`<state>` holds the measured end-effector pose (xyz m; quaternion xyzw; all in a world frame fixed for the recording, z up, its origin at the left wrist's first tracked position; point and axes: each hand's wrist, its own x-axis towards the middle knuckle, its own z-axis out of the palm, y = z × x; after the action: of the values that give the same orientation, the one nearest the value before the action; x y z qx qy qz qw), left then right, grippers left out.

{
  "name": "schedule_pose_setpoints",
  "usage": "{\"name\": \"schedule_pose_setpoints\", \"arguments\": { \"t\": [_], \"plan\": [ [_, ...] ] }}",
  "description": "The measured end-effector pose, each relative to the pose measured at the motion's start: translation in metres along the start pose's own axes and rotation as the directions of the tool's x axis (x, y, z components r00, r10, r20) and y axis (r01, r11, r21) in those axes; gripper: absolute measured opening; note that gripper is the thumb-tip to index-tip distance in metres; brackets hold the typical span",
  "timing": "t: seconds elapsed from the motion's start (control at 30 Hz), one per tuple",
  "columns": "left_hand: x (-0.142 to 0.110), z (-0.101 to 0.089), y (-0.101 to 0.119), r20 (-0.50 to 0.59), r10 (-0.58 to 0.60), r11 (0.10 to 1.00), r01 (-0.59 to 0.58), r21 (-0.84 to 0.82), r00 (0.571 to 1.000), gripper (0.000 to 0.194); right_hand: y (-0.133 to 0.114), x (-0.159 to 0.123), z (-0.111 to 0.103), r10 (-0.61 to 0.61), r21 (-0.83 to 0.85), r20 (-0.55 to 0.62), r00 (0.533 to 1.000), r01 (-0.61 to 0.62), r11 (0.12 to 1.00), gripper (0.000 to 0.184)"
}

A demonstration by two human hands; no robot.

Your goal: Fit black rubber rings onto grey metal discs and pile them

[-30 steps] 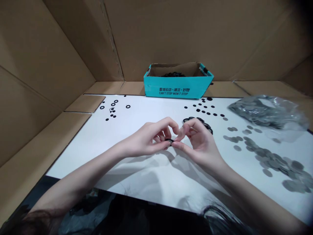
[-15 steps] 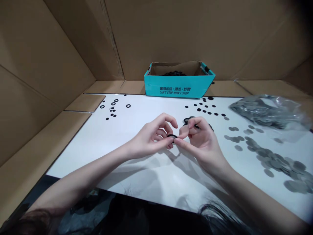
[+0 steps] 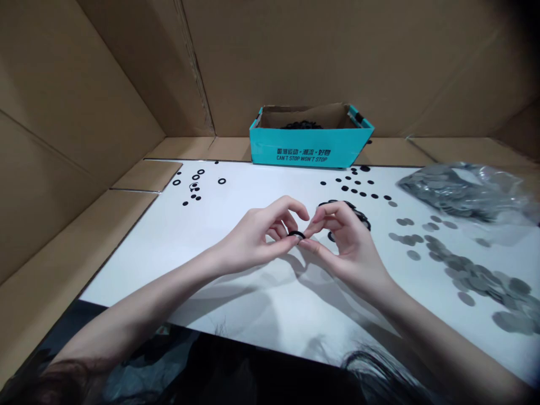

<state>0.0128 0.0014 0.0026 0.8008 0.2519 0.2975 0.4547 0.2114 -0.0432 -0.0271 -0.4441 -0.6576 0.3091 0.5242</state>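
Note:
Between both hands, just above the white table (image 3: 169,247), is a small black ring (image 3: 296,233) with a grey disc showing inside it. My left hand (image 3: 272,228) pinches its left side between thumb and fingers. On the right edge, the thumb and fingertips of my right hand (image 3: 341,236) press against the same ring. Whether the disc is fully seated in the ring cannot be made out. Behind my right hand lies a cluster of black rings (image 3: 363,218), partly hidden by the fingers.
A turquoise box (image 3: 310,147) holding black rings stands at the back. Grey discs (image 3: 476,275) are strewn at right, below a clear plastic bag (image 3: 451,191) of discs. Small black discs (image 3: 354,190) and several loose rings (image 3: 221,181) are scattered farther back. Cardboard walls (image 3: 337,56) enclose the table.
My right hand's fingers have shifted slightly and drawn closer to the ring, uncovering more of the ring cluster behind. The ring stays in nearly the same place.

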Motion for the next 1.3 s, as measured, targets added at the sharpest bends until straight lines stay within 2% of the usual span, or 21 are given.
{"name": "schedule_pose_setpoints", "arguments": {
  "t": [0.13, 0.23, 0.33, 0.43, 0.5, 0.6, 0.73, 0.87, 0.97, 1.1, 1.3],
  "plan": [
    [-0.001, 0.004, 0.002, -0.038, -0.002, 1.0, 0.002, -0.014, 0.999, 0.022, -0.001, 0.0, 0.001, 0.029, 0.103, 0.017, 0.999, -0.03, 0.994, 0.028],
    [-0.002, 0.001, 0.005, 0.022, -0.044, 0.998, 0.045, -0.052, 0.999, 0.022, -0.002, -0.002, 0.005, -0.007, 0.141, -0.047, 0.999, 0.014, 0.99, 0.029],
    [-0.001, -0.004, 0.009, 0.087, -0.018, 1.0, 0.018, 0.001, 0.996, 0.024, -0.003, -0.004, 0.008, -0.059, 0.108, -0.102, 0.993, 0.07, 0.992, 0.029],
    [0.0, -0.007, 0.011, 0.102, 0.006, 0.993, -0.019, 0.119, 0.995, 0.027, -0.001, -0.004, 0.006, -0.085, 0.031, -0.01, 0.996, 0.086, 0.996, 0.028],
    [-0.001, -0.007, 0.011, 0.099, 0.008, 0.991, -0.021, 0.133, 0.995, 0.028, 0.0, -0.004, 0.003, -0.072, -0.017, 0.038, 0.997, 0.072, 0.997, 0.028],
    [-0.001, -0.005, 0.008, 0.069, 0.032, 0.994, -0.039, 0.099, 0.997, 0.027, 0.001, -0.002, -0.001, -0.041, -0.03, 0.023, 0.999, 0.041, 0.999, 0.029],
    [-0.002, 0.0, 0.003, 0.011, 0.076, 0.996, -0.076, 0.038, 0.997, 0.021, -0.001, -0.001, 0.0, -0.003, 0.065, 0.019, 1.0, 0.002, 0.998, 0.027],
    [-0.002, 0.0, 0.005, 0.024, 0.076, 0.997, -0.076, -0.012, 0.997, 0.02, -0.005, -0.004, 0.006, -0.036, 0.136, -0.071, 0.997, 0.046, 0.99, 0.028],
    [-0.001, -0.005, 0.01, 0.084, 0.097, 0.994, -0.101, 0.047, 0.992, 0.025, -0.005, -0.008, 0.009, -0.078, 0.109, -0.129, 0.988, 0.093, 0.99, 0.027],
    [0.0, -0.009, 0.012, 0.103, 0.097, 0.987, -0.109, 0.115, 0.99, 0.031, -0.003, -0.008, 0.007, -0.1, 0.026, -0.055, 0.994, 0.101, 0.995, 0.031],
    [-0.002, -0.004, 0.003, 0.056, 0.076, 0.993, -0.081, 0.089, 0.995, 0.028, -0.001, -0.003, 0.001, -0.075, -0.008, 0.007, 0.997, 0.075, 0.997, 0.031]
  ]
}}
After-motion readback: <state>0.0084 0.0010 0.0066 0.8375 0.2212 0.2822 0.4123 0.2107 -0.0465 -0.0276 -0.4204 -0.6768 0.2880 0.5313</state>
